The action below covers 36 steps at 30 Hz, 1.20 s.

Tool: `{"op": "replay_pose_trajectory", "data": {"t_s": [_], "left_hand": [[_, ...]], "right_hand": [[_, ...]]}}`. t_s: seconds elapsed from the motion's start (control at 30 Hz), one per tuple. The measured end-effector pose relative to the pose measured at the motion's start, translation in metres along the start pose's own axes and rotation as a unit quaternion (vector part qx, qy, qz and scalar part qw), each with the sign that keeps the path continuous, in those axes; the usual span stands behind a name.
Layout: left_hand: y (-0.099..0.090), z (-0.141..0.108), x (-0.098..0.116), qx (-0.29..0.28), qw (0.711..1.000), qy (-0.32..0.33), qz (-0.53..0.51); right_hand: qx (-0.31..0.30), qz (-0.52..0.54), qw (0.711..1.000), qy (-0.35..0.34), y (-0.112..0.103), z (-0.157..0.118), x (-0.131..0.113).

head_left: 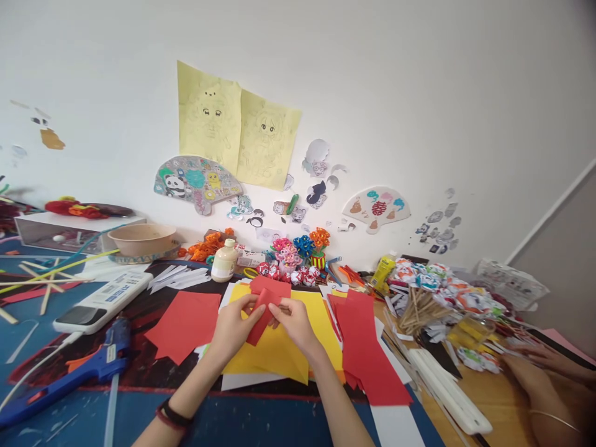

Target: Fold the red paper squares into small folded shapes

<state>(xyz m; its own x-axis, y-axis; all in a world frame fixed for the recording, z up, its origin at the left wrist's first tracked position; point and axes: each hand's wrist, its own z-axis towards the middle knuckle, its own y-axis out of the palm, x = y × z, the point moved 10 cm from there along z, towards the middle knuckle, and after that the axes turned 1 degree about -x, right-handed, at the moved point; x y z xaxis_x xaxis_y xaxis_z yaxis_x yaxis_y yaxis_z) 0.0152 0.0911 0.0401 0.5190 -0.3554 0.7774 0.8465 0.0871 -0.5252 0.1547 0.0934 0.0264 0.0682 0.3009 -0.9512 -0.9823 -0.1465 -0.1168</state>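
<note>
A small folded piece of red paper (261, 313) is held between my two hands, above yellow sheets (279, 354). My left hand (236, 324) pinches its left edge between thumb and fingers. On the right edge, the thumb and fingers of my right hand (291, 320) are closed on the same paper. More red paper (274, 287) lies just behind it. Red sheets (186, 323) rest to the left, and a stack of red strips (370, 347) to the right.
A blue glue gun (100, 366) and a white power strip (105, 301) are at the left. A glue bottle (225, 261) stands behind the papers. At the right are paper-topped sticks (421, 310), a long white bar (449, 391) and another person's hands (535, 372).
</note>
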Motion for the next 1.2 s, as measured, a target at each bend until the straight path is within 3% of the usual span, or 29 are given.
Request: {"op": "replay_pose_trajectory", "data": {"t_s": [0.2, 0.5, 0.93, 1.2], "left_hand": [[-0.003, -0.001, -0.007, 0.01, 0.993, -0.047, -0.105], [0.001, 0.0, -0.018, 0.008, 0.984, -0.077, -0.163], [0.005, -0.001, -0.016, -0.013, 0.974, -0.088, -0.207], [-0.005, 0.003, -0.007, -0.007, 0.969, -0.028, -0.245]], "right_hand": [[0.075, -0.005, 0.997, 0.001, -0.013, -0.002, -0.006], [0.042, -0.001, 0.999, -0.013, -0.008, -0.005, -0.015], [0.021, 0.0, 1.0, -0.015, -0.005, -0.005, -0.019], [-0.03, 0.006, 1.0, -0.002, 0.002, -0.006, -0.017]]}}
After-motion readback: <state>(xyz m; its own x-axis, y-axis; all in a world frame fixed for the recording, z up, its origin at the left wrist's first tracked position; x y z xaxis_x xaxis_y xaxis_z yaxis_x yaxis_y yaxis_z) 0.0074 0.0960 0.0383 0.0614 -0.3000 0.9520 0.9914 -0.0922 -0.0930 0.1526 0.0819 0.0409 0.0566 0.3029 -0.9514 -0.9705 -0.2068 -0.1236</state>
